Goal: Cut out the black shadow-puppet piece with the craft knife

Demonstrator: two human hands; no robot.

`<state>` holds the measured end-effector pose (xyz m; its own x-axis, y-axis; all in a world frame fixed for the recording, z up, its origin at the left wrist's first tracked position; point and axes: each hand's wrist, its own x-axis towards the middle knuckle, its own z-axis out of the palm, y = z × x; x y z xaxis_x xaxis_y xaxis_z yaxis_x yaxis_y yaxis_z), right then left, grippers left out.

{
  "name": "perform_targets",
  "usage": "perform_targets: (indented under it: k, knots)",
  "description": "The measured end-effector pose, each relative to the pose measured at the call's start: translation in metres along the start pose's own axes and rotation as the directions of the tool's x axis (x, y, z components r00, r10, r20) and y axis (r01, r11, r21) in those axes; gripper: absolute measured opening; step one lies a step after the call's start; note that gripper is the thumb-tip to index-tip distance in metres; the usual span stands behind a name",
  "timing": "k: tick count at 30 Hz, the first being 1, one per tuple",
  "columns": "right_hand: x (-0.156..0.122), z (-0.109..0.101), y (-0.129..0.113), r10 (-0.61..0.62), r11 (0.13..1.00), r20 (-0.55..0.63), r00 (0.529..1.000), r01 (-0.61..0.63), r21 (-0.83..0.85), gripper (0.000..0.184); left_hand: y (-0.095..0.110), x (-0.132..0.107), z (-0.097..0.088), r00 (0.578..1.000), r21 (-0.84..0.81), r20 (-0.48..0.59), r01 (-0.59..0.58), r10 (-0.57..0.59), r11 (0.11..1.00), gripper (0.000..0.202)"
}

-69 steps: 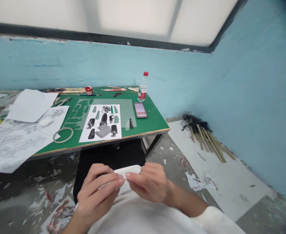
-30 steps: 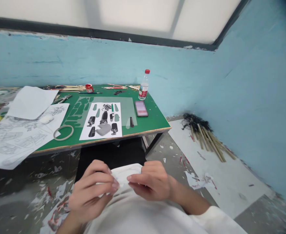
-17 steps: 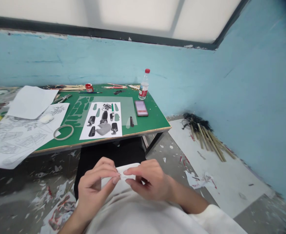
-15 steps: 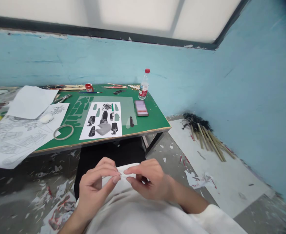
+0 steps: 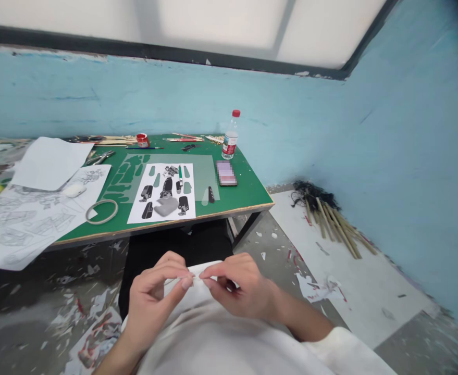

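My left hand (image 5: pixel 152 302) and my right hand (image 5: pixel 238 286) meet low in the view, over my lap and the hem of my white shirt (image 5: pixel 213 344). Both hands have their fingers curled, thumb and fingertips pinched together where the hands touch. Whatever sits in the pinch is too small to make out; it may be the shirt's edge or a tiny scrap. Ahead stands a green table (image 5: pixel 244 200) with a white printed sheet (image 5: pixel 164 194) of black cut-out shapes and a green pen (image 5: pixel 180 175) on it.
On the table are a red-capped water bottle (image 5: pixel 231 135), a phone (image 5: pixel 226 173), a roll of tape (image 5: pixel 101 212), a red paint jar (image 5: pixel 143 140), brushes, pliers and drawing sheets (image 5: pixel 21 219). Bamboo sticks (image 5: pixel 336 224) lie by the blue wall. Paper scraps litter the floor.
My hands have drawn closer together and risen slightly, the fingertips now touching in a tight pinch. The table's things have not moved.
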<state>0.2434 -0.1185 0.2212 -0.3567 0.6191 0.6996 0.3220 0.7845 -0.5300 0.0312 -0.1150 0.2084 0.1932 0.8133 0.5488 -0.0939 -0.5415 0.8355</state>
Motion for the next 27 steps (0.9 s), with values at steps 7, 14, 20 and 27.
perform_targets:
  k: [7, 14, 20, 27]
  knots:
    - [0.001, 0.000, 0.000, 0.048, 0.997, 0.011, 0.999, -0.049, 0.065, 0.012, -0.001, 0.002, 0.001, 1.000, 0.031, -0.021, -0.022, 0.023, 0.999, 0.013]
    - [0.003, -0.001, -0.001, 0.043, 0.996, -0.014, 0.999, -0.042, 0.075, 0.007, -0.006, 0.001, 0.002, 0.980, 0.200, -0.051, -0.176, 0.190, 0.964, 0.031]
    - [0.001, 0.003, 0.001, 0.080, 0.993, -0.055, 0.995, -0.074, 0.093, 0.007, -0.011, -0.004, 0.007, 0.975, 0.268, -0.074, -0.182, 0.209, 0.946, 0.046]
    - [0.008, -0.017, 0.019, 0.291, 0.947, 0.103, 0.951, -0.302, 0.114, 0.009, -0.020, -0.009, 0.002, 0.985, 0.277, -0.173, 0.073, -0.024, 0.958, 0.053]
